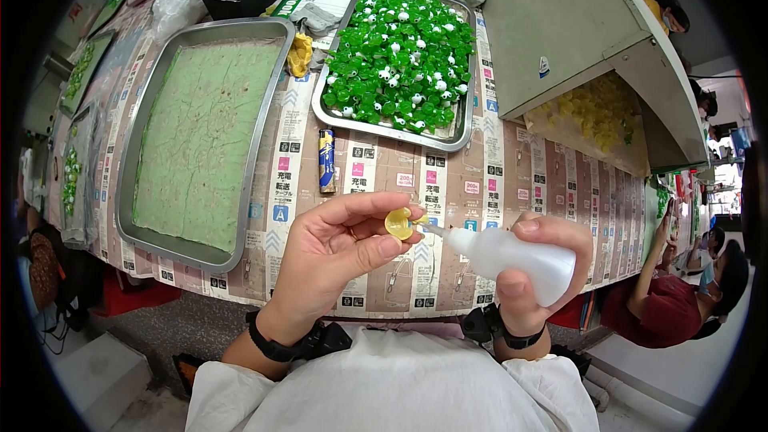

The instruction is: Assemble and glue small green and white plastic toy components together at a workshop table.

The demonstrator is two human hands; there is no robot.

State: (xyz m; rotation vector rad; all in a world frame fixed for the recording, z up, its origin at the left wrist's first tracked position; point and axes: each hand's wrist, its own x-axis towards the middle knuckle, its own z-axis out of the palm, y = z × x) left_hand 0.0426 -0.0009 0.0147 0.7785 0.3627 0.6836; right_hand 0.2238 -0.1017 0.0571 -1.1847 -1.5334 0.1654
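Fingertips [387,248] of your left hand [324,244] are drawn into a light pinch, and there between them sits the small translucent yellow plastic cup [398,225]. Across from it, your right hand [556,250] is wrapped round a white squeeze bottle [522,261], thumb on the near side, the bottle tipped so its thin nozzle [433,229] points left at the piece. Touching or just short? You can't tell from here, nor whether anything is coming out. Steady now: brace both wrists, aim the tip before you press, and squeeze gently, since a hard press would probably flood so small a piece. Hold your left fingertips clear of the nozzle. Beyond those fingers lies a blue-and-gold battery [327,162]; farther out, a metal tray [384,133] heaped with green pieces [372,28] and white balls [383,74].
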